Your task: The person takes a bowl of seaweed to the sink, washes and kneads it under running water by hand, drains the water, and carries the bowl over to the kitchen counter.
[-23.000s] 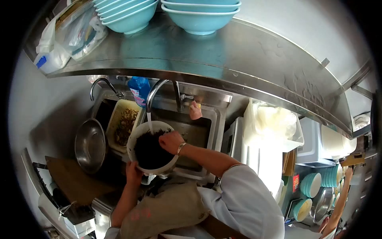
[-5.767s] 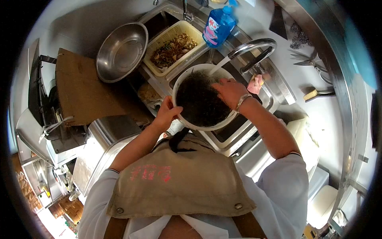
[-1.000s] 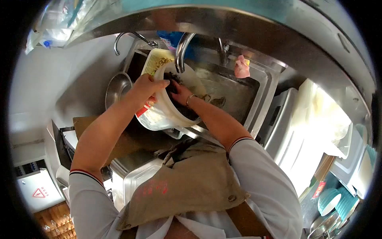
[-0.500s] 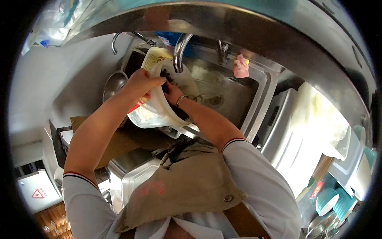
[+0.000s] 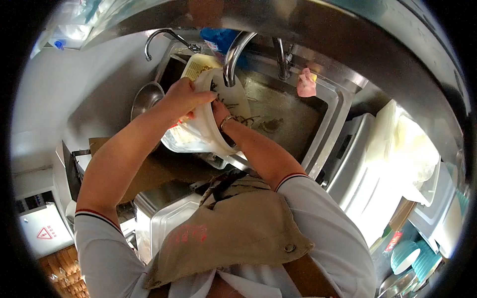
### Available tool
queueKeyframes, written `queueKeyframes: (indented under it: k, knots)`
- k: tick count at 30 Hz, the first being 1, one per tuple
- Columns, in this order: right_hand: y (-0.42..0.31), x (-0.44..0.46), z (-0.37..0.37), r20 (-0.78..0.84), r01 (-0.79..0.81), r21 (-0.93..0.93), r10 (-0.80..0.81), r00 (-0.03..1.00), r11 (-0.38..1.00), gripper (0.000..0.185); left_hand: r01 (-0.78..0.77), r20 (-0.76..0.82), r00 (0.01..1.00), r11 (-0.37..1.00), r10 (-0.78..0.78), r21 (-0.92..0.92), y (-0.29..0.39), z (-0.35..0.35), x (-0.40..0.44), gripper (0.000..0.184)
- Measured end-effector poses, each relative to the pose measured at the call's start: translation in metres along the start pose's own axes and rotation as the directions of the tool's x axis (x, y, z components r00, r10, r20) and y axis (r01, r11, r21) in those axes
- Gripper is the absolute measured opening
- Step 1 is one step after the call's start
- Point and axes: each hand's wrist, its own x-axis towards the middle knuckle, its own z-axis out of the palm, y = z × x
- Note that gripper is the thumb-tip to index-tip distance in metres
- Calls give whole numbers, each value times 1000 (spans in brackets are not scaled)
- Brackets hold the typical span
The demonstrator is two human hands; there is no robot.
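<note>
Tipped toward the sink, a white plastic bucket (image 5: 202,124) lies on its side with its mouth facing right. My left hand (image 5: 186,98) grips its upper rim, thumb over the edge. Inside the mouth is my right hand (image 5: 220,113), with a bracelet at the wrist; its fingers are partly hidden. Dark, thin strands (image 5: 244,119), like seaweed, cling around the bucket's mouth and trail into the sink. The steel sink (image 5: 320,134) holds cloudy water. A curved faucet (image 5: 231,59) hangs just over the bucket's mouth.
A yellow basket (image 5: 198,66) stands behind the bucket. A steel ladle or bowl (image 5: 148,98) is at the left wall, near a second faucet (image 5: 161,33). A pink cloth (image 5: 306,84) lies on the sink's back ledge. Steel shelf edge (image 5: 348,30) overhead.
The dark clump by my right hand has thinned to a few strands. My right hand has shifted slightly within the bucket's mouth. My left hand keeps its hold on the rim.
</note>
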Motion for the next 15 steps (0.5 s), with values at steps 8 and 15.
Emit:
queueKeyframes:
  k: [8,15]
  knots:
    - [32,24,39,92,4,-134,9,996,991,44,-17,-32,999,997,15,-78,1,1,-7,39]
    - [37,37,44,285,69,-302,21,958,951,52,41,-1,999,990,-41,-135,2,-7,-18,39]
